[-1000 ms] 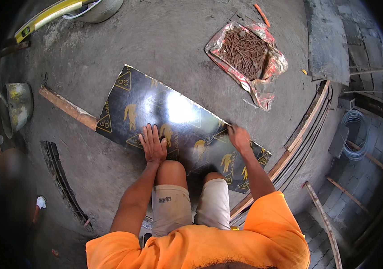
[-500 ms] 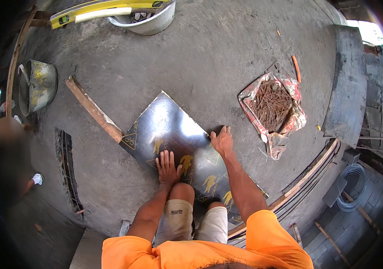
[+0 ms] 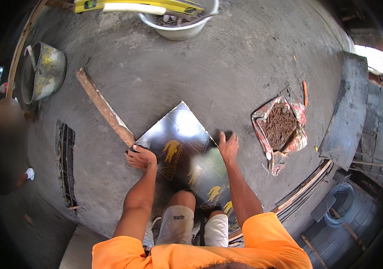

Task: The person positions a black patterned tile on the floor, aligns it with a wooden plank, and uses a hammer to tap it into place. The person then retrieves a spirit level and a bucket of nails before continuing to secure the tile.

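Observation:
A glossy black plywood panel (image 3: pixel 180 143) with yellow printed figures lies in front of my knees, one corner pointing away from me. My left hand (image 3: pixel 141 158) is closed around its left corner, with the fingertips curled over the edge. At the right edge is my right hand (image 3: pixel 228 145), its fingers bent on the outer side; part of its grip is hidden and a dark shadow falls beside it. A rough wooden strip (image 3: pixel 106 107) runs from the panel's left corner toward the far left.
A torn bag (image 3: pixel 300 142) of rusty nails lies to the right. Far ahead, a yellow spirit level (image 3: pixel 142 4) rests across a pale basin (image 3: pixel 182 33). A stained bucket (image 3: pixel 50 74) is tipped at the left, near a slot (image 3: pixel 67 161) in the floor. Coiled wire (image 3: pixel 340 204) lies right.
My left hand has gone from lying flat on the panel to gripping its left corner. The right hand stays at the right edge. The view has shifted, so everything sits lower and further right.

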The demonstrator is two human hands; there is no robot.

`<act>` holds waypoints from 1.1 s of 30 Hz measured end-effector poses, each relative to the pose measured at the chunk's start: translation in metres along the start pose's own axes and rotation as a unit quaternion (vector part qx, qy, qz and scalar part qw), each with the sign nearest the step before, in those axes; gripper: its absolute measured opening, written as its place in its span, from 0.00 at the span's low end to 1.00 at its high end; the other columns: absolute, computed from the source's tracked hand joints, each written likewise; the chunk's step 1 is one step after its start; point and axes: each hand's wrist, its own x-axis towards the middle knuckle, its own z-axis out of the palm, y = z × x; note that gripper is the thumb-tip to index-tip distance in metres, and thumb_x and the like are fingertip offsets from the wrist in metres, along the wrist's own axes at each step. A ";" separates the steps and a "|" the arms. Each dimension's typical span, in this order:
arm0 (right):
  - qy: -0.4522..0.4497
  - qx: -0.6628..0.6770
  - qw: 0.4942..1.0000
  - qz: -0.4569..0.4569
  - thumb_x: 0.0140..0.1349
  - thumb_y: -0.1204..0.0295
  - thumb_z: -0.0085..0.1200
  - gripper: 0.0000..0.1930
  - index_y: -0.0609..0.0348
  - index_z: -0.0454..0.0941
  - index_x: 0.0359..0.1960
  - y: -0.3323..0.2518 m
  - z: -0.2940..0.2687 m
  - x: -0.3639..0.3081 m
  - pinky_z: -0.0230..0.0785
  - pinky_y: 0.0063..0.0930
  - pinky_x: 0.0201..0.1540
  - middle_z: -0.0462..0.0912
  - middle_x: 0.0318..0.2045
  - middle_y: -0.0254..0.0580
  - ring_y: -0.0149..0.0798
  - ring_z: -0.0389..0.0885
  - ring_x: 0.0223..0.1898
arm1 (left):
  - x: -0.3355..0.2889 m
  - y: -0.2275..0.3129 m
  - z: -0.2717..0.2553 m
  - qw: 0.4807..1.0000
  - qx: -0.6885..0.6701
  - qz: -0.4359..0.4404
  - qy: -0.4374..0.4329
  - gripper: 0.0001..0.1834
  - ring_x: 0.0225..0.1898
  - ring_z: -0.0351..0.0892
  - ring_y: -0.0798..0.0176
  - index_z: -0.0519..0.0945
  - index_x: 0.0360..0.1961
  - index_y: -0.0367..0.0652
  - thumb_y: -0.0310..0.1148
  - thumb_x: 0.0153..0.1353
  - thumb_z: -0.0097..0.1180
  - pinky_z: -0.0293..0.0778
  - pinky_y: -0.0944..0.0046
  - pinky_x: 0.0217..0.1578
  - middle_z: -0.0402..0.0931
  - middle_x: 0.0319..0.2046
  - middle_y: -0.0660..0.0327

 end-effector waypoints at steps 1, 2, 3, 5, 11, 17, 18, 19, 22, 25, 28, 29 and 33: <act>0.021 0.059 0.998 -0.027 0.67 0.43 0.53 0.43 0.77 0.66 0.66 -0.033 -0.003 0.010 0.56 0.50 0.73 0.68 0.65 0.76 0.67 0.65 0.70 | 0.000 0.001 -0.001 1.000 0.005 -0.019 -0.015 0.35 0.71 0.59 0.40 0.69 0.64 0.36 0.57 0.76 0.31 0.58 0.40 0.68 0.59 0.70 0.41; 0.031 0.121 0.990 -0.064 0.69 0.42 0.52 0.43 0.78 0.67 0.65 -0.078 -0.004 0.024 0.61 0.47 0.70 0.71 0.63 0.74 0.61 0.71 0.67 | 0.001 0.001 -0.002 1.000 -0.001 -0.015 -0.026 0.35 0.71 0.60 0.40 0.70 0.63 0.36 0.57 0.76 0.31 0.58 0.40 0.68 0.60 0.70 0.41; -0.022 0.233 0.967 -0.099 0.68 0.42 0.53 0.44 0.78 0.66 0.66 -0.124 -0.011 0.042 0.71 0.46 0.62 0.72 0.63 0.73 0.61 0.77 0.62 | 0.002 0.002 -0.002 1.000 -0.017 -0.004 -0.017 0.35 0.70 0.60 0.39 0.70 0.62 0.35 0.57 0.76 0.31 0.58 0.40 0.67 0.60 0.70 0.41; -0.137 0.452 0.877 -0.085 0.68 0.40 0.54 0.45 0.77 0.65 0.66 -0.230 -0.021 0.084 0.82 0.45 0.45 0.73 0.58 0.67 0.56 0.86 0.47 | 0.004 0.004 -0.003 0.999 -0.020 -0.017 -0.027 0.34 0.71 0.59 0.38 0.70 0.62 0.34 0.55 0.76 0.32 0.58 0.40 0.68 0.60 0.70 0.41; -0.193 0.571 0.797 -0.037 0.70 0.66 0.53 0.28 0.78 0.63 0.63 -0.402 -0.032 0.170 0.88 0.42 0.27 0.79 0.52 0.65 0.53 0.89 0.38 | 0.005 0.001 -0.001 0.997 -0.036 -0.030 -0.066 0.36 0.71 0.58 0.40 0.67 0.65 0.33 0.56 0.75 0.29 0.56 0.41 0.70 0.56 0.72 0.41; -0.153 0.581 0.798 0.041 0.68 0.77 0.42 0.22 0.77 0.65 0.62 -0.359 -0.030 0.153 0.89 0.37 0.27 0.80 0.52 0.62 0.50 0.89 0.40 | 0.005 -0.003 0.006 0.998 -0.039 -0.024 -0.041 0.36 0.71 0.60 0.41 0.68 0.64 0.33 0.57 0.75 0.29 0.58 0.41 0.69 0.59 0.70 0.42; -0.161 0.578 0.799 0.032 0.68 0.76 0.44 0.23 0.76 0.65 0.63 -0.342 -0.036 0.146 0.90 0.37 0.28 0.81 0.51 0.60 0.50 0.88 0.40 | 0.005 -0.003 0.007 0.998 -0.037 -0.026 -0.036 0.37 0.71 0.61 0.41 0.69 0.64 0.34 0.57 0.75 0.29 0.59 0.41 0.68 0.60 0.70 0.42; -0.159 0.569 0.806 0.035 0.68 0.75 0.46 0.23 0.76 0.66 0.63 -0.320 -0.041 0.136 0.90 0.36 0.29 0.82 0.51 0.58 0.49 0.88 0.40 | 0.005 -0.003 0.008 0.999 -0.032 -0.023 -0.021 0.37 0.70 0.62 0.41 0.69 0.64 0.34 0.58 0.75 0.29 0.59 0.40 0.68 0.61 0.69 0.42; -0.125 0.560 0.816 0.063 0.65 0.76 0.46 0.26 0.77 0.64 0.64 -0.251 -0.051 0.102 0.90 0.36 0.31 0.79 0.54 0.61 0.52 0.87 0.43 | 0.004 -0.002 0.009 0.999 -0.030 -0.026 -0.021 0.38 0.69 0.64 0.41 0.70 0.63 0.35 0.60 0.75 0.29 0.61 0.41 0.66 0.64 0.68 0.43; -0.111 0.576 0.802 0.113 0.62 0.77 0.48 0.28 0.79 0.62 0.63 -0.184 -0.058 0.069 0.90 0.40 0.35 0.78 0.52 0.62 0.54 0.86 0.46 | 0.004 -0.001 0.006 0.999 -0.025 -0.024 -0.021 0.36 0.67 0.66 0.41 0.70 0.62 0.35 0.59 0.76 0.30 0.64 0.42 0.64 0.65 0.67 0.43; -0.101 0.577 0.792 0.173 0.62 0.77 0.49 0.26 0.78 0.62 0.62 -0.117 -0.071 0.037 0.90 0.42 0.36 0.76 0.53 0.62 0.55 0.85 0.47 | 0.004 0.001 0.000 0.998 -0.030 -0.024 -0.042 0.34 0.66 0.67 0.41 0.70 0.62 0.35 0.56 0.76 0.32 0.65 0.42 0.62 0.66 0.65 0.43; -0.096 0.567 0.797 0.184 0.63 0.77 0.49 0.25 0.77 0.63 0.61 -0.094 -0.076 0.025 0.90 0.44 0.38 0.76 0.54 0.62 0.55 0.85 0.47 | 0.004 0.001 -0.002 0.998 -0.028 -0.022 -0.052 0.34 0.66 0.67 0.40 0.69 0.62 0.35 0.56 0.76 0.33 0.65 0.42 0.62 0.67 0.65 0.43; -0.068 0.603 0.755 0.246 0.66 0.72 0.53 0.24 0.72 0.65 0.61 -0.027 -0.089 -0.024 0.86 0.45 0.46 0.76 0.54 0.58 0.50 0.84 0.49 | 0.004 -0.002 -0.002 0.997 -0.046 -0.004 -0.060 0.33 0.62 0.69 0.38 0.70 0.61 0.32 0.55 0.76 0.35 0.66 0.39 0.60 0.69 0.60 0.41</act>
